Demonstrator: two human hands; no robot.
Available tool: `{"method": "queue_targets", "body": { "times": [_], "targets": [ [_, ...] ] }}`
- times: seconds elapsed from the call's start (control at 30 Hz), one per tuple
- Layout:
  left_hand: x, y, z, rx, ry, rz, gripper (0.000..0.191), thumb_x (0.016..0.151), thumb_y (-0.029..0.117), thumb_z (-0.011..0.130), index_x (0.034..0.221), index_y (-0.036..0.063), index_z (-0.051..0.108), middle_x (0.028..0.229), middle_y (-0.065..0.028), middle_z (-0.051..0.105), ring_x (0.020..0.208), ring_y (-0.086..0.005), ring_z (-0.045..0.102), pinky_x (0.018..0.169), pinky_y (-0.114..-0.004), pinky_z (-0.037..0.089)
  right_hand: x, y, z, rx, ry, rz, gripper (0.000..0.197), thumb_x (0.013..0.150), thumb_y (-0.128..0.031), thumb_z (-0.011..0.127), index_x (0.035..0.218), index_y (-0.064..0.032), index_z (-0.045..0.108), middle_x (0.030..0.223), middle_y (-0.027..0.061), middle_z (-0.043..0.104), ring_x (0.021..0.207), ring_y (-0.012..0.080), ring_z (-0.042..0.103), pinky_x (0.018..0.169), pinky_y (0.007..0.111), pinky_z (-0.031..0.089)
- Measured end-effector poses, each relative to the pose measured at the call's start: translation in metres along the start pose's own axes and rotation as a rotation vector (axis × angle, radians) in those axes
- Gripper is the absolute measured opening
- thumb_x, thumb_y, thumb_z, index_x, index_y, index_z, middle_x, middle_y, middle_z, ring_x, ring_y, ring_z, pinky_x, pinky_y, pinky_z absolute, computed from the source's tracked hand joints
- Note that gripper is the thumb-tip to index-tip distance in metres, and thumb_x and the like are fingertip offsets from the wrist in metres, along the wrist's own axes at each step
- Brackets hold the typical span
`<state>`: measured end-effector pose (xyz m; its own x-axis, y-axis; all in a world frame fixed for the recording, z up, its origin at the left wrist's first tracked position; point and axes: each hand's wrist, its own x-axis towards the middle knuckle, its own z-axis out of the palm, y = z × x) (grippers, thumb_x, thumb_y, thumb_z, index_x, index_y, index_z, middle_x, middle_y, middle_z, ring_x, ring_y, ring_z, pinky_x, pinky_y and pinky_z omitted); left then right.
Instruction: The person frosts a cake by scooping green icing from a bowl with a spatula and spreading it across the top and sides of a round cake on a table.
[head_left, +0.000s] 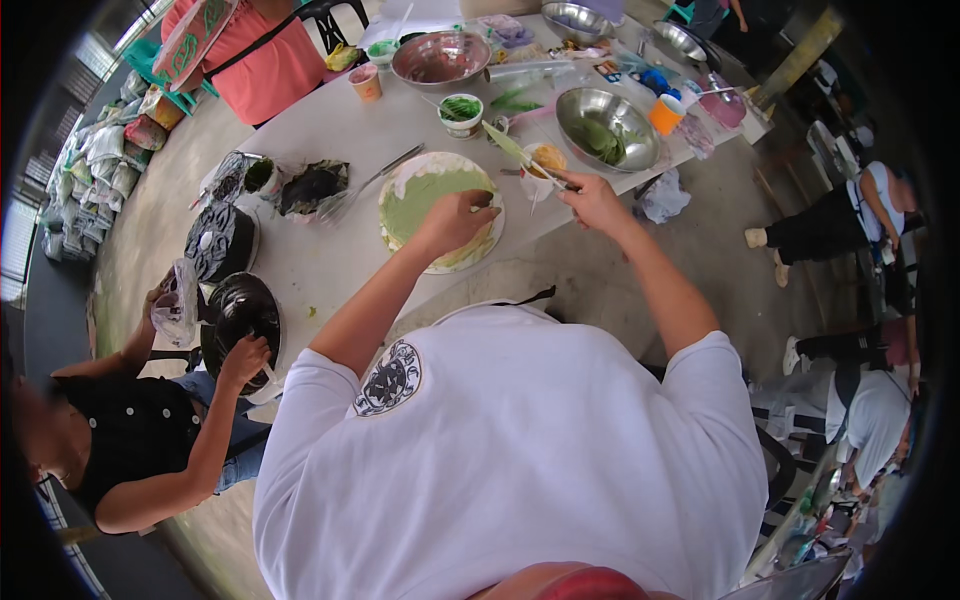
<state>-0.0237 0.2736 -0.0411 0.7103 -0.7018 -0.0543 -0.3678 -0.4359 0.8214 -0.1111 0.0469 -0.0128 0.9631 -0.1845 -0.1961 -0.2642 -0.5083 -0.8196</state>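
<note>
A round cake (427, 196) with green icing on top and patches of white near its far edge sits on a round board (496, 241). My left hand (459, 221) is over the cake's right part, thumb and fingers apart and nothing visible between them. Whether its fingertips touch the icing is hidden. To the right, my right hand (598, 201) grips a spatula (546, 172) whose blade, pointing away to the left, bears pale green icing (510, 141). Beneath the spatula stands a white cup (536, 182) of orange-yellow icing (549, 156).
A steel bowl (630, 105) with green icing and a tub of darker green icing (460, 112) stand beyond. A whisk (352, 199) lies left of the cake. At left, a person in black (142, 420) works on a black-iced cake (244, 315). An orange cup (666, 114) stands at right.
</note>
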Motion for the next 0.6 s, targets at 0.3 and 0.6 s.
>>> {"method": "queue_targets", "body": {
  "times": [0.3,0.6],
  "targets": [
    [0.085,-0.020,0.100,-0.335,-0.080,-0.525,0.041,0.083,0.031,0.054,0.108,-0.0015,0.054,0.087,-0.0072,0.058,0.064,-0.0133,0.055,0.053,-0.025,0.047,0.019,0.023,-0.072,0.044,-0.039,-0.066,0.040,0.080,-0.011,0.052,0.120,-0.0142,0.051,0.058,0.0012,0.050,0.042,0.0082,0.047,0.038,0.024,0.039],
    [0.083,-0.001,0.137,-0.071,0.198,-0.367,0.030,0.083,0.030,0.054,0.093,0.0027,0.061,0.076,-0.0062,0.060,0.056,-0.0122,0.056,0.048,-0.026,0.047,0.052,0.058,-0.123,0.040,-0.224,-0.228,0.039,0.080,-0.007,0.052,0.118,-0.0124,0.052,0.059,0.0017,0.050,0.043,0.0076,0.046,0.043,0.024,0.041]
  ]
}}
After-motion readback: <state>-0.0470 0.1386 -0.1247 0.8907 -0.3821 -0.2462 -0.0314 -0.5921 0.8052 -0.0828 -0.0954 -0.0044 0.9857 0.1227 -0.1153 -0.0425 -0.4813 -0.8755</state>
